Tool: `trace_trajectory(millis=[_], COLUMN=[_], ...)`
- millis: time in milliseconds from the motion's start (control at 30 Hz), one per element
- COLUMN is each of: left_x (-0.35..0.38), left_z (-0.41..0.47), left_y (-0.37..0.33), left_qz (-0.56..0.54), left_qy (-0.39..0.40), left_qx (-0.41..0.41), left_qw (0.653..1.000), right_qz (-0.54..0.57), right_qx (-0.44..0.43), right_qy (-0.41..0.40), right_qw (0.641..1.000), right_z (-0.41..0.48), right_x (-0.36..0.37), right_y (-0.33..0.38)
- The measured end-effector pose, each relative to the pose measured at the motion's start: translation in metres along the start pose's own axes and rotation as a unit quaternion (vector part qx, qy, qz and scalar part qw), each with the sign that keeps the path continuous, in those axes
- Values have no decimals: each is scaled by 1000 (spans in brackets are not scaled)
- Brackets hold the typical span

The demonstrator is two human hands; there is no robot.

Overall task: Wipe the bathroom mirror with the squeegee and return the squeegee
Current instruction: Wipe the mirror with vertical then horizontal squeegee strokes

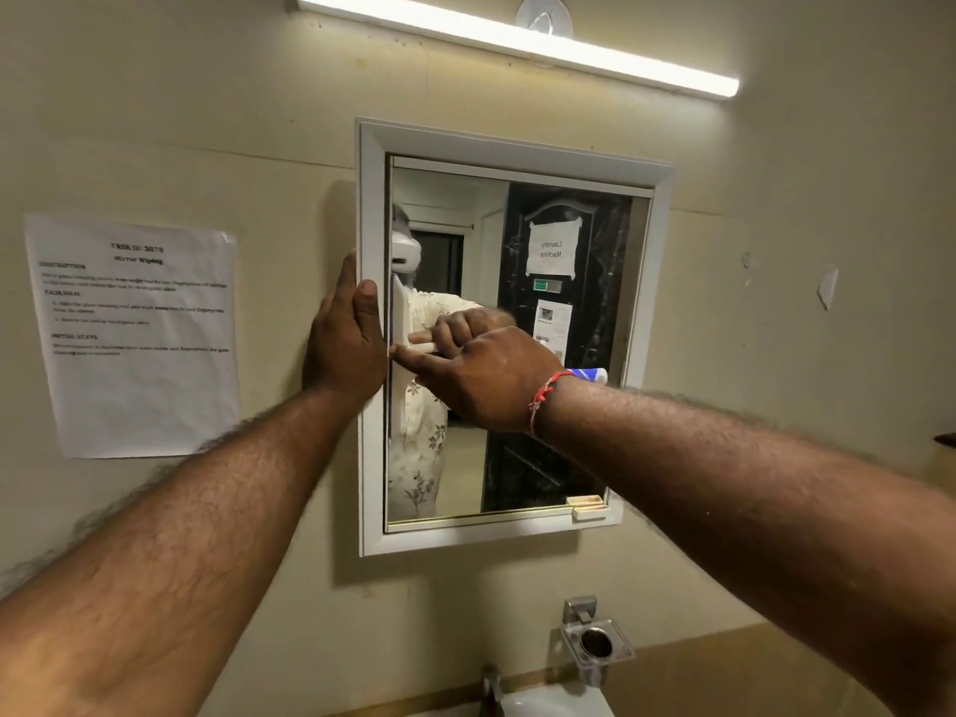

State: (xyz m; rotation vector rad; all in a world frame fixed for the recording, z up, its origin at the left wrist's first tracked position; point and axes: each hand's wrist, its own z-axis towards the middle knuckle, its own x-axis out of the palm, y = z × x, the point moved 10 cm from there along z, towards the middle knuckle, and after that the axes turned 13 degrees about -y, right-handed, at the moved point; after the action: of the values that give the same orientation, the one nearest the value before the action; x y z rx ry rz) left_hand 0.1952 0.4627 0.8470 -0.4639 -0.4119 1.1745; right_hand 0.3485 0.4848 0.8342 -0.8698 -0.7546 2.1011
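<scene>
A white-framed mirror (517, 163) hangs on the beige wall ahead of me. My left hand (344, 341) grips its left frame edge, thumb on the front and fingers behind. My right hand (483, 377) holds a white squeegee (399, 323) against the glass near the mirror's left edge, with the blade upright and the forefinger stretched along the handle. Most of the handle is hidden under that hand. The glass reflects the hand, the squeegee and a dark door.
A printed task sheet (137, 336) is taped to the wall left of the mirror. A light bar (517, 41) runs above. Below the mirror are a metal holder (595, 646), a tap (491, 685) and a white basin (556, 703). A small white box (588, 508) sits on the mirror's lower ledge.
</scene>
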Motion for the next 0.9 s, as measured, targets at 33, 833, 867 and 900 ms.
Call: trace_trajectory(millis=[33,833,867,900], left_x=[0,5,5,5], left_z=[0,2,2,2], left_y=[1,9,9,9], left_qz=[-1,15,15,19], left_qy=[-2,-35,-36,-38], left_qx=[5,25,26,26], left_qw=[1000,999,999,999], right_qz=[2,-29,-30,-33], right_qx=[-3,97,98,99], right_qy=[-3,170,170,172], right_qw=[1000,980,980,980], right_z=[-4,-194,-194,-194], right_x=[-2,-6,-7,-7], right_y=[-2,-113,-113,-114])
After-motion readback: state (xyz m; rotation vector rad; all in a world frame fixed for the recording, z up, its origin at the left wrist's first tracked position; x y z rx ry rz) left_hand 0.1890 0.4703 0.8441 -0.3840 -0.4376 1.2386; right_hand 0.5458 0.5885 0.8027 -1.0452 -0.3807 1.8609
